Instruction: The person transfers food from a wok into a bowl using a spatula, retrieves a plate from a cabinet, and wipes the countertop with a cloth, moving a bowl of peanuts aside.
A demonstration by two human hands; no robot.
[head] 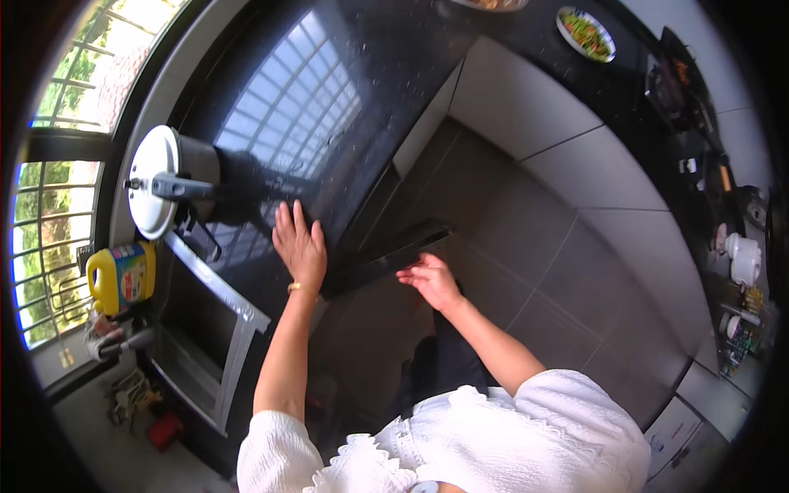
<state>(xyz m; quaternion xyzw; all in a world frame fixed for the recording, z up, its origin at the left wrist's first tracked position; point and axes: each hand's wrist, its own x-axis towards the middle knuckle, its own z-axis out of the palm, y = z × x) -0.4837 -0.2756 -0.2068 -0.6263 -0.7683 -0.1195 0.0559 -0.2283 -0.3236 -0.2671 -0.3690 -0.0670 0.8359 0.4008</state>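
Observation:
My left hand (pixel 300 243) rests with spread fingers near the front edge of the black polished countertop (pixel 376 111). It holds nothing, and a gold-coloured bangle circles its wrist. Lower and to the right, my right hand (pixel 434 280) has loosely bent fingers with nothing visible in them. Just beyond its fingertips runs the dark top edge of what looks like a pulled-out drawer or opened cabinet front (pixel 394 249). Whether the fingers touch that edge cannot be told. A pressure cooker (pixel 185 179) with a lid and black handle stands on the counter beyond my left hand.
A metal-rimmed sink (pixel 246 314) lies left of my left forearm. Beside it stands a yellow detergent jug (pixel 123 277) under the barred window. An oval plate of chopped green vegetables (pixel 585 34) and a gas stove (pixel 669 92) are on the far counter. Grey cabinets (pixel 598 160) border the tiled floor.

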